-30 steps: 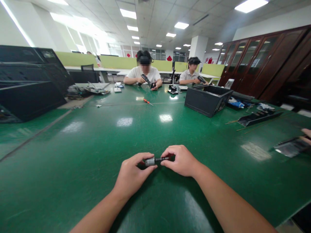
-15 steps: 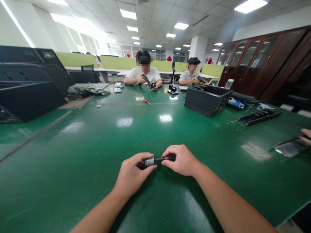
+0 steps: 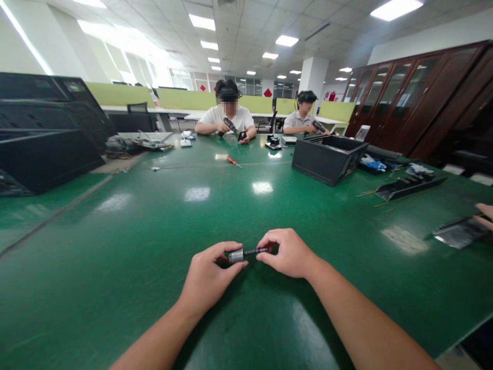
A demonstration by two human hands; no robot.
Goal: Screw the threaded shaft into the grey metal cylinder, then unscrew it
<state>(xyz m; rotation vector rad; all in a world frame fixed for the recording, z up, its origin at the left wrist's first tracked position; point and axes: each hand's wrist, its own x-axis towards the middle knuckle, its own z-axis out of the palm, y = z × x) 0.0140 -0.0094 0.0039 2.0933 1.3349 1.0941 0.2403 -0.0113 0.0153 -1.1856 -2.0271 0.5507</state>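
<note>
Between the thumb and fingers of my left hand (image 3: pixel 210 275) is the silver cylinder end of a small metal part (image 3: pixel 236 256) with a thin dark shaft. The shaft points right, and its ribbed, spring-like tip lies in the pinch of my right hand (image 3: pixel 287 254). The part is held roughly level just above the green tabletop (image 3: pixel 246 324). My fingers cover both of its ends, and I cannot tell exactly what kind of part it is.
Farther back lies an orange screwdriver (image 3: pixel 233 162). A black metal case (image 3: pixel 327 159) stands at the back right, near a long black bracket (image 3: pixel 408 186). Dark computer cases (image 3: pixel 50 139) stand at left. Two people across the table hold power drills; another person's hand (image 3: pixel 485 213) touches a metal panel (image 3: pixel 462 234).
</note>
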